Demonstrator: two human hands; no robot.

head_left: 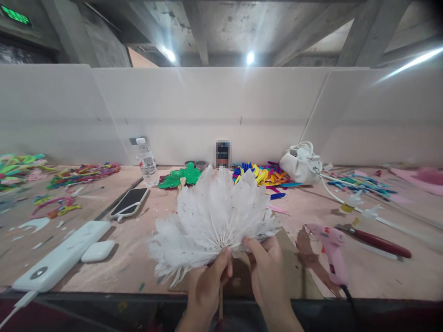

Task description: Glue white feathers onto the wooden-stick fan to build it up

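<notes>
A white feather fan (221,207) is spread upright before me over the table's front edge, its quills meeting low in the middle. My left hand (209,276) is closed around the base, thumb pressed where the quills come together. Below that hand a thin handle (220,304) hangs down. My right hand (266,267) pinches the lower right feathers between thumb and fingers. A brown board (294,267) lies partly hidden under the hands. To the right rests a pink glue gun (330,251) on its side.
At left lie a white power bank (62,258), an earphone case (98,251) and a phone (130,203). Behind stand a water bottle (147,163), a green leaf-shaped piece (182,176), coloured feathers (263,174) and a white bag (300,163). A red-handled tool (380,242) lies right.
</notes>
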